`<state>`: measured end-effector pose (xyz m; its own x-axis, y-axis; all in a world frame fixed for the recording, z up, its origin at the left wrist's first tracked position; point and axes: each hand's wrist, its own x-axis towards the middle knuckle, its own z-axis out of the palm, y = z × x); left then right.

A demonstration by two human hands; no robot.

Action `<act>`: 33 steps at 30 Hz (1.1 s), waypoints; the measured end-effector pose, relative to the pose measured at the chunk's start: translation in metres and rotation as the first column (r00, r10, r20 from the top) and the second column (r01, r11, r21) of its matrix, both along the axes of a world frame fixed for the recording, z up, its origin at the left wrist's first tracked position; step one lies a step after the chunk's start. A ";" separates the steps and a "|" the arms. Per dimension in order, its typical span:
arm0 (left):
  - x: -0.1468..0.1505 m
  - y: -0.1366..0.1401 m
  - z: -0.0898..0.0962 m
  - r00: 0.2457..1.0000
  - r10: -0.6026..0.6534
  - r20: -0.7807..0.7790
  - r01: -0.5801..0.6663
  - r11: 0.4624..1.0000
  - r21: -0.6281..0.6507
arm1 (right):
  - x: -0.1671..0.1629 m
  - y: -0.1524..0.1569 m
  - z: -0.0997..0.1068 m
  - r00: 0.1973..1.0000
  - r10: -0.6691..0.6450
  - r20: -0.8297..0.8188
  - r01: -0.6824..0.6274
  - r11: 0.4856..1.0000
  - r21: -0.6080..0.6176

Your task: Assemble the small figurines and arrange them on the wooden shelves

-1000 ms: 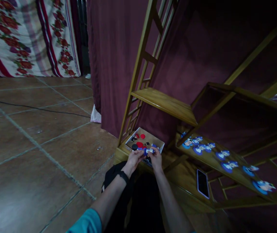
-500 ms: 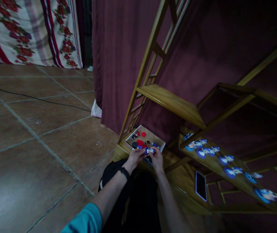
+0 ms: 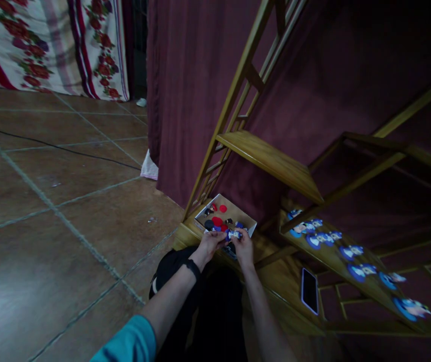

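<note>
Between pinched hands (image 3: pixel 210 245) (image 3: pixel 243 247), a figurine (image 3: pixel 234 235)

- Low wooden shelf (image 3: pixel 288 275), near: an open box (image 3: pixel 235 212) sits toward its left end, a phone (image 3: pixel 309 290) lies toward its right.
- Raised wooden shelf (image 3: pixel 330 255), right: small figures (image 3: pixel 361 271) with blue bases run along it.
- Tiled floor (image 3: pixel 75 261), left: a dark cable (image 3: pixel 57 147) crosses it; small shiny scraps (image 3: pixel 152 220) lie nearer.

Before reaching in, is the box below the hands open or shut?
Open: red pieces show inside the box, with no lid over them.
</note>
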<state>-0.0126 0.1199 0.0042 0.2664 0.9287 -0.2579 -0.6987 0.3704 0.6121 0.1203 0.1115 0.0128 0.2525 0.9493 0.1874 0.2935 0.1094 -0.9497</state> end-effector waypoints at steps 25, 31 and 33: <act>-0.008 0.004 -0.006 0.998 -0.053 -0.016 0.052 0.997 -0.064 | -0.009 -0.013 0.030 0.892 0.161 0.423 -0.200 0.979 0.049; -0.008 0.003 -0.002 0.997 -0.068 -0.026 0.066 0.995 -0.080 | -0.008 -0.013 0.029 0.811 0.170 0.560 -0.246 0.967 0.063; -0.007 0.003 -0.002 0.997 -0.070 -0.034 0.066 0.994 -0.086 | -0.007 -0.013 0.032 0.795 0.186 0.578 -0.269 0.961 0.061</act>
<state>-0.0193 0.1232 0.0024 0.3169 0.8832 -0.3458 -0.6474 0.4679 0.6016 0.1135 0.0984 0.0445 -0.1567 0.9210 0.3566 0.7206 0.3535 -0.5965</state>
